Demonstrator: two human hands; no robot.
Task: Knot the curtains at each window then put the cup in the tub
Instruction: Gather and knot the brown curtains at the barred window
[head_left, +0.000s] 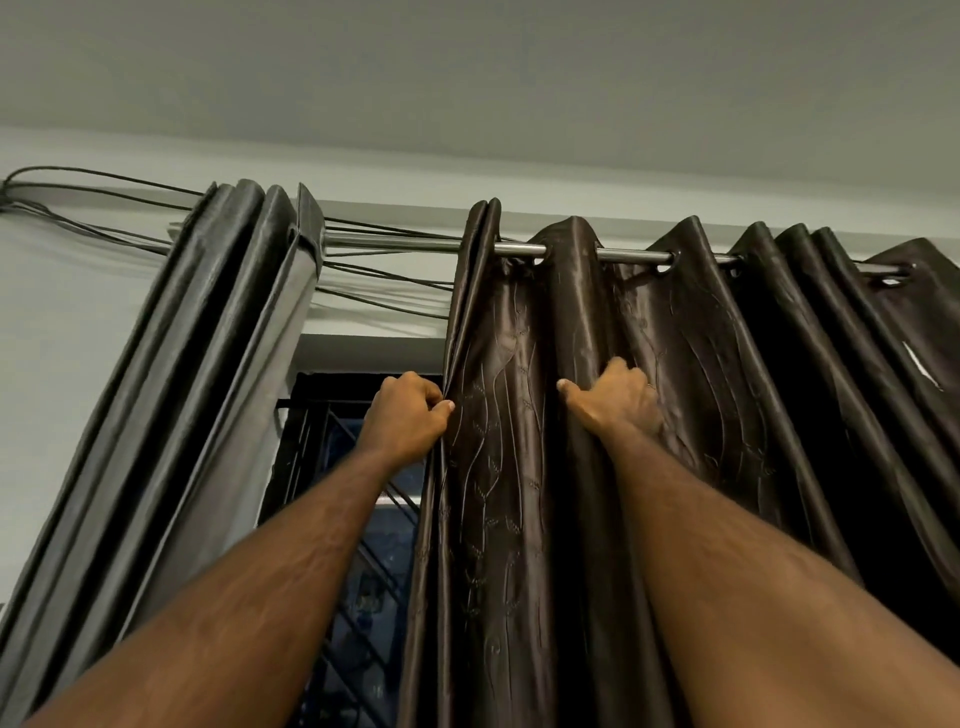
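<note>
The brown curtain (623, 415) hangs by eyelets from the metal rod (519, 250), its folds running top to bottom, with no legible writing on it. The left hand (408, 415) pinches its left edge and the right hand (615, 402) grips a fold just right of that. To the left, a gap shows the barred window (332, 467), then the bunched grey curtain (208, 338).

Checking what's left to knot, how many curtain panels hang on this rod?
2: a grey curtain bunched at the rod's left end, and a brown curtain spread right, gripped by both hands. More may hang beyond the frame.
</note>
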